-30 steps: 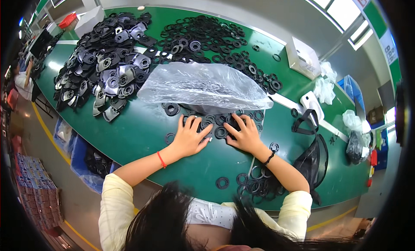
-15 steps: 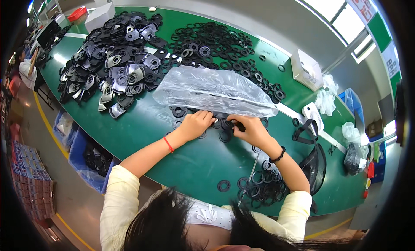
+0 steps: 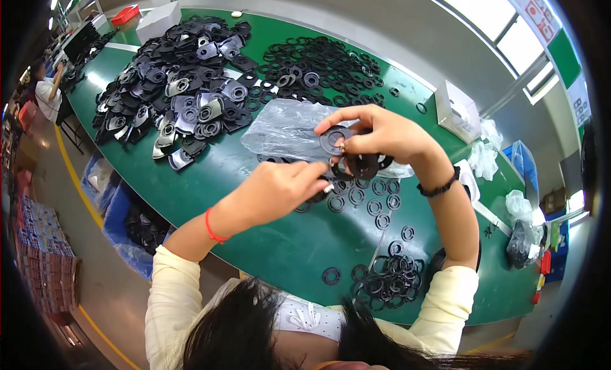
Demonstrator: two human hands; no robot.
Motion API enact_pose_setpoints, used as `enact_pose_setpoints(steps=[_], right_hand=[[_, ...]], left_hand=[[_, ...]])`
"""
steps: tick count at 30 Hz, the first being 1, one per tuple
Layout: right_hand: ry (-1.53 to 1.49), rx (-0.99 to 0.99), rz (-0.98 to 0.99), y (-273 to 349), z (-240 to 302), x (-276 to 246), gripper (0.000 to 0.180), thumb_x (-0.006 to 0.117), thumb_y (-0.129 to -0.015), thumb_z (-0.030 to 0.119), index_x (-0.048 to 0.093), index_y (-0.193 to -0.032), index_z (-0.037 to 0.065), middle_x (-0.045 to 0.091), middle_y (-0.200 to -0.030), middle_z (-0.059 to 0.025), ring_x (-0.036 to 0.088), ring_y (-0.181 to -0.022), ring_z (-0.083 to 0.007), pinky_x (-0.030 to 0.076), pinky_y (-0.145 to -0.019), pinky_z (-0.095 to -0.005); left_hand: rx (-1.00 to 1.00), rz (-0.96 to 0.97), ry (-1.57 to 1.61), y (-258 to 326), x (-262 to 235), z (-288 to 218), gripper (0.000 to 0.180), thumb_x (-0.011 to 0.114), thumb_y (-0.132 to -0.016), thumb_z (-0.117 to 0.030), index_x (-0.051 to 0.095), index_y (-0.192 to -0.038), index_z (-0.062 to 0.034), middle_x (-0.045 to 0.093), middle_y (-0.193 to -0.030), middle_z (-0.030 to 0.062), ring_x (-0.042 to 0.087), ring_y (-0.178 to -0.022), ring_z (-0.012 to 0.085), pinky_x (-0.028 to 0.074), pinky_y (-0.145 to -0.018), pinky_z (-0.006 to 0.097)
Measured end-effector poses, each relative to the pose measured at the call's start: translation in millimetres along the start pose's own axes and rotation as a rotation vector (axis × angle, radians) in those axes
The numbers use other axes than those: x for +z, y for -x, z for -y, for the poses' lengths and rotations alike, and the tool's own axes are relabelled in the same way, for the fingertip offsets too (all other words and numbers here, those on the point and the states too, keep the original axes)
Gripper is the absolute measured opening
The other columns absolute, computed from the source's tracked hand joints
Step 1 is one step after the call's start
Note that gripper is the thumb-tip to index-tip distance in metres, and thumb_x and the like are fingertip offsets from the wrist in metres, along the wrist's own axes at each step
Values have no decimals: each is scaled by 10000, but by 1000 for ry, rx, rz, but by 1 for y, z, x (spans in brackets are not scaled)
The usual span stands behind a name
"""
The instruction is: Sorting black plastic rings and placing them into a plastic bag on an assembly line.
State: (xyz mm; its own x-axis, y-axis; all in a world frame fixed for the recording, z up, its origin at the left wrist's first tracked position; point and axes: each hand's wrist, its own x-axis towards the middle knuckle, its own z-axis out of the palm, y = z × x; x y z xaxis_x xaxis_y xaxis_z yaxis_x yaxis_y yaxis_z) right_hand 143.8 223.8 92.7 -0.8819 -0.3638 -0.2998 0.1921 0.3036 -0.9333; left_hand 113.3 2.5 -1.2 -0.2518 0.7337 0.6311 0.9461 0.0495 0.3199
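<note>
My right hand (image 3: 388,137) is raised above the green table, closed around several black rings; one flat ring (image 3: 332,139) faces up between its thumb and fingers. Just left of it and lower, my left hand (image 3: 277,188) has its fingers bent together. Something dark lies at its fingertips, partly hidden, and I cannot make out what it is. Behind both hands lies a crumpled clear plastic bag (image 3: 280,131), partly covered by the right hand. Loose black rings (image 3: 356,197) are spread on the table beneath and beside the hands.
A big heap of dark and silver plate-like parts (image 3: 184,96) stands at the far left, with a pile of black rings (image 3: 318,61) beyond the bag. More rings (image 3: 394,281) lie near my right elbow. A white box (image 3: 455,112) stands at the right; blue bins (image 3: 121,230) sit beside the table.
My right hand has risen off the table with black rings in it and come over the bag. The left hand has also lifted slightly toward me. Rings the hands covered now show.
</note>
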Motion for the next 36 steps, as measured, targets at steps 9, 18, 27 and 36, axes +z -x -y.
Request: enact_pose_setpoints(steps=[9,18,27,36], right_hand=[[-23,167,461,-20,-6,2,421,595,-855,97,543,-1246,-50,694,-882,-130,688,-778,-161,571,-727,-292],[424,-43,-292,-44,-30,5,509,647,-777,163,558,-1248,-7,687,-924,-112,666,-789,-154,520,-753,-283],[622,-364,-27,-29,-65,12,320,671,-756,169,569,-1026,33,642,-819,-126,640,-753,-276,507,-704,-356],[1217,-310,-216,-11,-104,17,783,739,-751,380,384,-1418,175,407,-1367,-194,470,-1182,-439,466,-924,-504]], left_hand=[[-321,188,-235,6,-45,16,244,608,-915,-222,567,-1076,-43,649,-720,154,646,-642,333,514,-550,421],[-269,599,104,1,-52,11,172,593,-909,-191,643,-852,-37,598,-591,139,619,-537,294,481,-525,380],[-487,461,337,-19,-55,25,184,594,-921,-167,663,-908,3,575,-550,114,554,-428,187,424,-446,296],[-514,610,358,-21,-77,19,203,588,-915,-170,674,-908,14,629,-610,132,645,-510,188,482,-502,302]])
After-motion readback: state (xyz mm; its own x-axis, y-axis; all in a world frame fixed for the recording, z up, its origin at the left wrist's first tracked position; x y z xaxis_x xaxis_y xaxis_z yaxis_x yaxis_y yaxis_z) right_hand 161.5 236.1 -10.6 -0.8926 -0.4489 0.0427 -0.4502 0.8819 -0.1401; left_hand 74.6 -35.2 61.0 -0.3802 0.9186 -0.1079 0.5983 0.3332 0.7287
